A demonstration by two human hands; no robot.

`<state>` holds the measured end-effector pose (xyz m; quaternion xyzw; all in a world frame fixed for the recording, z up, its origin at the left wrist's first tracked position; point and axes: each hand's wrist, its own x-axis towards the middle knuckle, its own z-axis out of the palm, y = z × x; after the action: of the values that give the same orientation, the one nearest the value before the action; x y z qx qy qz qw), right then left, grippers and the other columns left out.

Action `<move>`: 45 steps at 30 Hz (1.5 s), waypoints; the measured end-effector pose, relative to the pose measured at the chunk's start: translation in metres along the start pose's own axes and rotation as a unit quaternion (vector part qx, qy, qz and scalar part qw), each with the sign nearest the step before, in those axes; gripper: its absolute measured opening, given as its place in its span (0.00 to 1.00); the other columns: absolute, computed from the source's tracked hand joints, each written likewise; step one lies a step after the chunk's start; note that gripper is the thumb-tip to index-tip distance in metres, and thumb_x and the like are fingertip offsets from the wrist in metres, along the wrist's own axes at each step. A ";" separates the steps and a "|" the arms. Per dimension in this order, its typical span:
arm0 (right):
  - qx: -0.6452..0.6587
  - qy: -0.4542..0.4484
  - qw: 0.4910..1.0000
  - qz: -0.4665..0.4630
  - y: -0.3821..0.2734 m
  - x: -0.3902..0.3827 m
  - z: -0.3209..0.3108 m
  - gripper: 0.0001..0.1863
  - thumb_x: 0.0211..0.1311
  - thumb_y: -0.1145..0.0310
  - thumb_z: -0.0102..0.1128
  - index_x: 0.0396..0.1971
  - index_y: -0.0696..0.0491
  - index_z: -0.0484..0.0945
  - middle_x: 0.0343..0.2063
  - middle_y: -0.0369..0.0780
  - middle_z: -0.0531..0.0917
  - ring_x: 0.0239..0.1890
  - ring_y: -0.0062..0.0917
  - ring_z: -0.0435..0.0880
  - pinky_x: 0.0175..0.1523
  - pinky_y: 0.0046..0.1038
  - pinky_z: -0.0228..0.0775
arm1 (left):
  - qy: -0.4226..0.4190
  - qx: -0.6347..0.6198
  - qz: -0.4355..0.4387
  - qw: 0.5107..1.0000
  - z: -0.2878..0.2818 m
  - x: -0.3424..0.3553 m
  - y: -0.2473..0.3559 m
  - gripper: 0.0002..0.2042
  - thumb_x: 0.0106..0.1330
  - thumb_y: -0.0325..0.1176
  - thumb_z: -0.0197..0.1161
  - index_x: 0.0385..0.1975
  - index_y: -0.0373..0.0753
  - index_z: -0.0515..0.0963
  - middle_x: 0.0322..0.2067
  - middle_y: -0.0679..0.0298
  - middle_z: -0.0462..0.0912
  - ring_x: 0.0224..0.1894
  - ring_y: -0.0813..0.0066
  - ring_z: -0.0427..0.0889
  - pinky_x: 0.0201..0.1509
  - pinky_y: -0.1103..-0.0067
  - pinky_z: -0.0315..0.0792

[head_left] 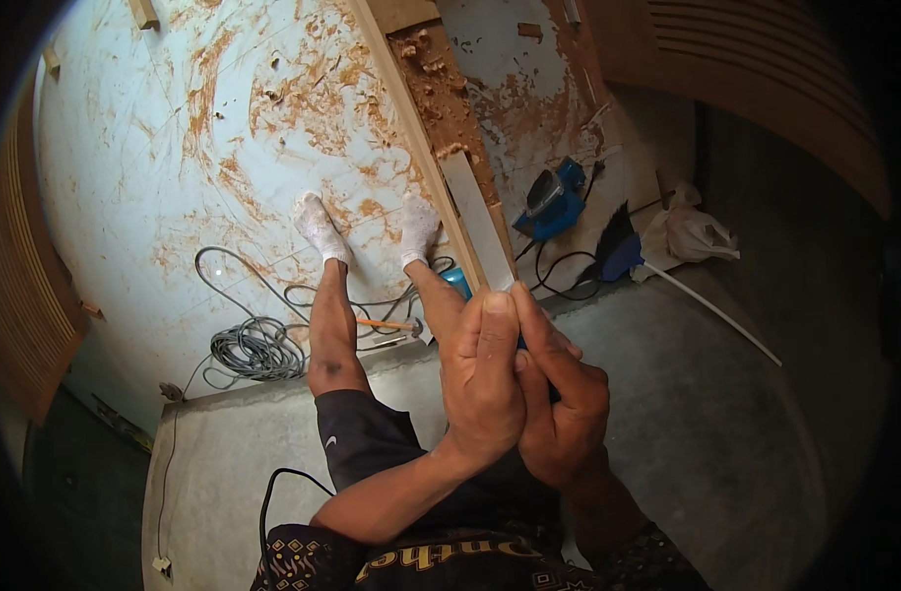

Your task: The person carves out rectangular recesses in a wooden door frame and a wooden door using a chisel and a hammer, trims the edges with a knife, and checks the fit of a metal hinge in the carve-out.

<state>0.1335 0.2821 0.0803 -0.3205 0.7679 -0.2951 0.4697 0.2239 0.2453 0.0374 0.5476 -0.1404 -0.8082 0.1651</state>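
My left hand [485, 384] is closed on a wide flat chisel [480, 222], its thumb pressed near the base of the pale steel blade. My right hand [564, 399] wraps the chisel's handle just right of the left, forefinger along the blade's base; the handle is mostly hidden by my fingers. The blade lies lengthwise along a long wooden piece [411, 108] with a recess holding curled shavings [426, 74]. Where the chisel's edge meets the wood is too small to make out clearly.
A blue power tool [552, 202], coiled cable [258, 350], brush [620, 258] and crumpled bag [687, 231] lie around the wood. My socked feet stand on a white, shaving-strewn board [145, 227]. Slatted wooden panels [746, 59] flank it. A hammer [391, 325] lies beside my leg.
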 end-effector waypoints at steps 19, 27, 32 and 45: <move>-0.020 0.021 0.998 -0.061 0.003 0.017 0.014 0.25 0.78 0.75 0.49 0.71 0.65 0.70 0.61 0.59 0.81 0.65 0.42 0.82 0.68 0.36 0.73 | -0.002 0.134 0.085 0.987 -0.011 0.022 0.012 0.18 0.84 0.38 0.45 0.37 0.31 0.77 0.40 0.45 0.78 0.51 0.46 0.75 0.75 0.58 0.54; -0.015 0.006 1.000 -0.008 0.002 0.001 0.005 0.26 0.76 0.77 0.50 0.71 0.66 0.70 0.58 0.58 0.84 0.62 0.42 0.85 0.67 0.36 0.73 | -0.009 0.072 0.053 0.996 -0.005 0.009 0.001 0.19 0.84 0.40 0.44 0.38 0.31 0.76 0.38 0.46 0.79 0.48 0.50 0.77 0.68 0.62 0.61; -0.012 0.006 1.000 -0.006 -0.002 0.003 0.005 0.26 0.75 0.77 0.50 0.70 0.65 0.71 0.57 0.59 0.84 0.61 0.42 0.86 0.64 0.36 0.76 | -0.010 0.062 0.045 0.997 -0.006 0.008 0.004 0.19 0.84 0.42 0.44 0.39 0.31 0.75 0.37 0.47 0.80 0.45 0.52 0.79 0.64 0.63 0.64; -0.009 0.000 1.000 -0.015 0.001 0.005 0.005 0.27 0.74 0.79 0.49 0.71 0.65 0.70 0.59 0.58 0.83 0.62 0.43 0.85 0.67 0.37 0.74 | -0.025 0.022 0.031 0.999 -0.004 0.011 0.012 0.22 0.85 0.46 0.42 0.42 0.31 0.74 0.34 0.50 0.81 0.39 0.58 0.83 0.52 0.68 0.74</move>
<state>0.1356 0.2787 0.0751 -0.3364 0.7655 -0.2953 0.4622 0.2249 0.2297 0.0315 0.5265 -0.1790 -0.8127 0.1741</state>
